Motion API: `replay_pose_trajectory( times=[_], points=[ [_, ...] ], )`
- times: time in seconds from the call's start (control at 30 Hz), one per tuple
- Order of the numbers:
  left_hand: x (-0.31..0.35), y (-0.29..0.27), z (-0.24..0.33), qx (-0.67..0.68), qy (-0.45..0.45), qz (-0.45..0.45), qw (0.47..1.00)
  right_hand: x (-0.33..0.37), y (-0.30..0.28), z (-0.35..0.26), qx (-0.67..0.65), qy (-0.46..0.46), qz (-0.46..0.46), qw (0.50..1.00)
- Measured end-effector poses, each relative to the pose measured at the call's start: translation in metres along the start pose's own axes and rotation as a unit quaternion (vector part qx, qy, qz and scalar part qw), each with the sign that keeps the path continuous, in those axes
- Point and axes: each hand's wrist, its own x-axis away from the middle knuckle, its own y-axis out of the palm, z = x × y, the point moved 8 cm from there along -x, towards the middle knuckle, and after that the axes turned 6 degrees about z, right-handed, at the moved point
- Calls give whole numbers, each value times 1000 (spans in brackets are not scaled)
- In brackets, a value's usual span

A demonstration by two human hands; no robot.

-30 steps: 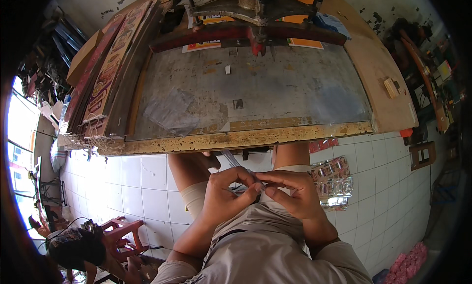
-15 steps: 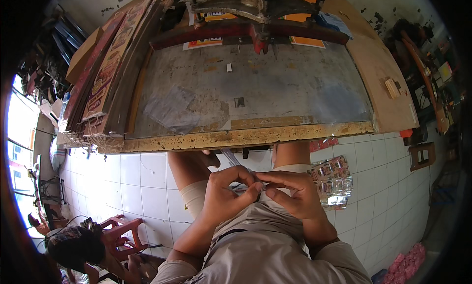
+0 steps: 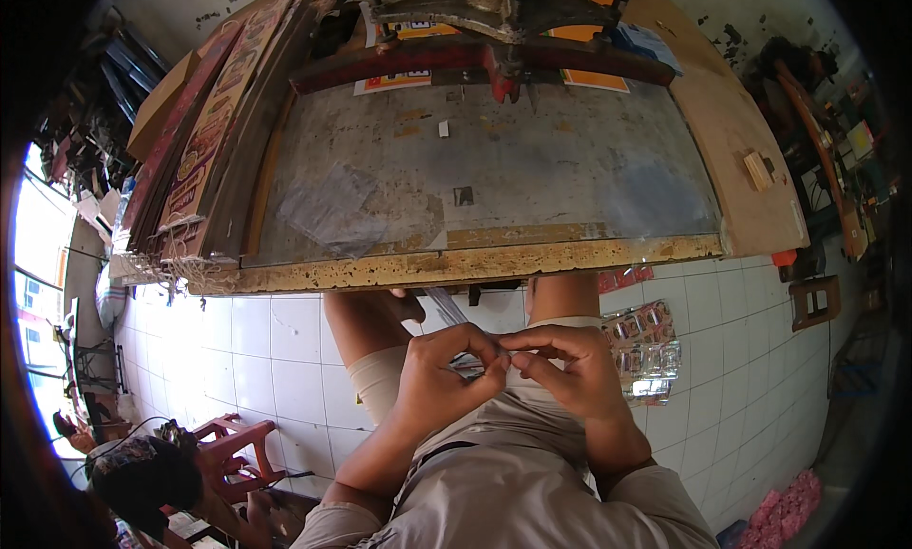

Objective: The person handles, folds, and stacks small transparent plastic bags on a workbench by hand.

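Observation:
My left hand (image 3: 448, 376) and my right hand (image 3: 568, 367) meet above my lap, both closed in a pinch with their fingertips almost touching. Between them is a thin, clear plastic piece (image 3: 445, 306), which looks like a strip or sheet. One end of it sticks out beyond my left fingers toward the table edge; my fingers cover the rest. Whether the right fingertips grip this same plastic is too small to make out.
Ahead stands a worktable with a worn grey board (image 3: 532, 169) and a red metal clamp bar (image 3: 399, 66). Clear plastic sheets (image 3: 332, 207) lie on the board. Stacked cardboard strips (image 3: 223, 122) line the left. Printed packets (image 3: 646, 359) lie on the floor; a person sits by a red stool (image 3: 242, 449).
My fingertips have shifted slightly against each other, and the left thumb has turned in a little. The plastic end has moved slightly. Otherwise the hands stay in place.

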Motion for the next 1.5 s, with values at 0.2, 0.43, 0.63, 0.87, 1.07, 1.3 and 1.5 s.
replay_pose_trajectory(
  times=[0.2, 0.43, 0.63, 0.87, 1.07, 1.3, 1.5],
  points=[
    [-1, 2, 1, 1, 11, -29, 1000, -4, -3, 7, -26, 36, -36, 998],
    [-3, 4, 2, -3, 14, -68, 998, -4, -3, 5, -18, 3, -28, 999],
    [-4, 3, -2, 20, 16, -65, 998, -1, 1, -17, 78, -77, 45, 993],
    [-2, 2, -8, 71, 4, -44, 997, 0, -3, -6, 50, -77, 48, 995],
    [-2, -1, -9, 89, 0, -38, 995, 3, 0, -7, -14, -87, 68, 994],
    [-2, -1, -13, 112, 8, -19, 993, 4, 3, -19, 70, -144, 71, 985],
    [-2, 0, -14, 116, 11, -19, 993, 5, 4, -33, 139, -189, 72, 969]
  ],
)
